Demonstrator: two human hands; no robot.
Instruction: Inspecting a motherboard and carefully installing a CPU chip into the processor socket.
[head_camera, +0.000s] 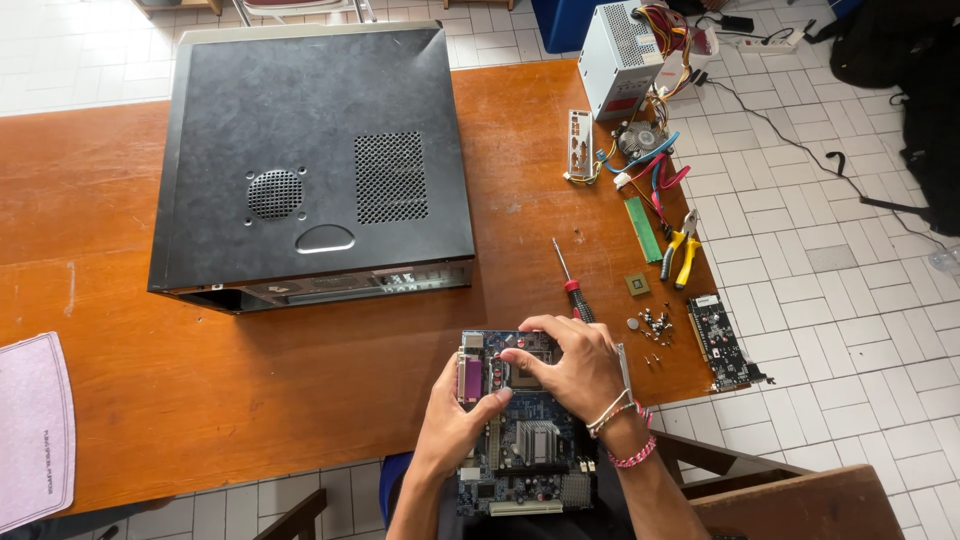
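Observation:
A blue motherboard (530, 455) juts over the near edge of the wooden table (250, 350), partly above my lap. My left hand (452, 425) grips its left side, thumb pressed on the board near the coloured ports. My right hand (570, 365), with beaded bracelets on the wrist, lies over the processor socket (525, 375), fingers curled around it. A small square processor chip (637, 284) lies apart on the table to the right. Whether anything sits in the socket is hidden by my fingers.
A black computer case (310, 150) lies on its side at the back. A red-handled screwdriver (572, 285), yellow pliers (682, 248), a green memory stick (643, 228), loose screws (655, 322), an expansion card (722, 342), a cooling fan (640, 138), a power supply (625, 55) and cables crowd the right.

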